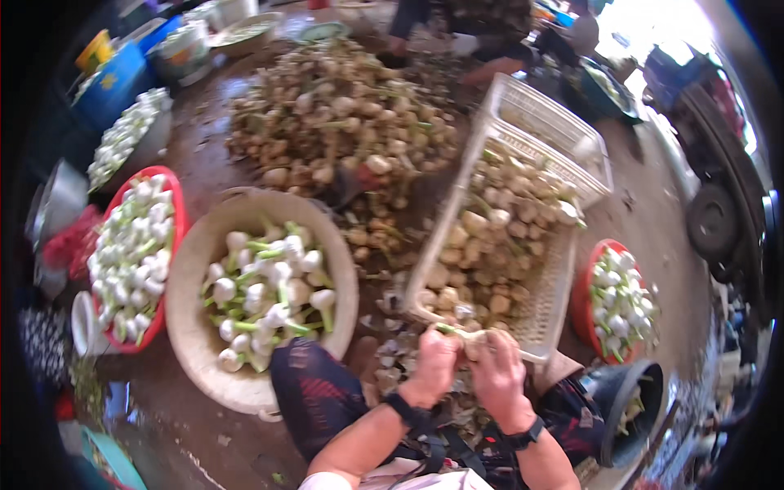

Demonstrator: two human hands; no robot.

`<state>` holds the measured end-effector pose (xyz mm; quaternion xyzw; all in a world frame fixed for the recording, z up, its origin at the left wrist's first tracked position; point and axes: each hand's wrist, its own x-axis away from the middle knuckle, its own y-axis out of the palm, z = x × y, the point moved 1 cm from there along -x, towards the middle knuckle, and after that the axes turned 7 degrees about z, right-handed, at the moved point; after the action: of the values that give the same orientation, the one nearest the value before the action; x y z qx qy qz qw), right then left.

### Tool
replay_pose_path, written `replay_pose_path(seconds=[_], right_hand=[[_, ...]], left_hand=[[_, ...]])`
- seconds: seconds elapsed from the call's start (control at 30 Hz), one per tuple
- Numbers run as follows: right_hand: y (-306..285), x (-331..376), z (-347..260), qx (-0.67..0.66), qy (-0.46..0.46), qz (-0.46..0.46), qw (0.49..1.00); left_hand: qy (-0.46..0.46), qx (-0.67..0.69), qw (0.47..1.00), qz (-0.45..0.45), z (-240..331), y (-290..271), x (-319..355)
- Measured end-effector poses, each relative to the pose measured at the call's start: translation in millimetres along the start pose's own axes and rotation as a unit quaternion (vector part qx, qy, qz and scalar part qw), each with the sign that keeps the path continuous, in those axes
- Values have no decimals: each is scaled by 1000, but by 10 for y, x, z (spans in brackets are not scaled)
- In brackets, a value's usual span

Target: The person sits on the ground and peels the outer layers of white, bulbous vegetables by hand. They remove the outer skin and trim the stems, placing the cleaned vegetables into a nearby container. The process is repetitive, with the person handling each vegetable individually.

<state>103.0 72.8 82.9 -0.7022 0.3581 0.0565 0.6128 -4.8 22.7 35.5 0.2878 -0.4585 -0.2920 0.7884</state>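
My left hand [434,361] and my right hand [500,374] meet over my lap, both closed on one garlic bulb [469,336] with a pale green stem. Fingers cover most of the bulb. Just beyond them stands a white plastic crate [559,286], tilted in view and filled with brownish unpeeled garlic [498,245]. To the left, a wide beige tub [189,302] holds clean white bulbs with green stems [278,269]. Papery peelings [396,359] lie on the floor beneath my hands.
A large heap of unpeeled garlic [335,114] covers the floor ahead. Red basins of white bulbs stand at left [181,200] and right [580,302]. A dark bucket [608,408] is by my right knee. Another person's arm [494,69] shows at the far side.
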Motion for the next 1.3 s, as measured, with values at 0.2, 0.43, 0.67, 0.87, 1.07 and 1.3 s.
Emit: replay_pose_path(seconds=[0.2,0.43,0.67,0.87,1.07,1.3], right_hand=[[-137,23,-93,-80,163,27,983],[-137,18,126,-499,541,-80,673],[-343,108,223,-595,499,-49,629],[-478,242,463,-603,430,76,667],[-510,209,257,-315,281,56,905],[-621,10,320,-85,89,-81,989]], left_hand=[[6,-56,998,-16,-91,-104,-6],[260,-288,911,-138,-59,-240,-70],[-54,-117,992,-16,83,-51,-48],[333,-654,620,-276,-48,-142,34],[-135,-202,945,-218,114,143,186],[4,-301,932,-202,99,119,189]])
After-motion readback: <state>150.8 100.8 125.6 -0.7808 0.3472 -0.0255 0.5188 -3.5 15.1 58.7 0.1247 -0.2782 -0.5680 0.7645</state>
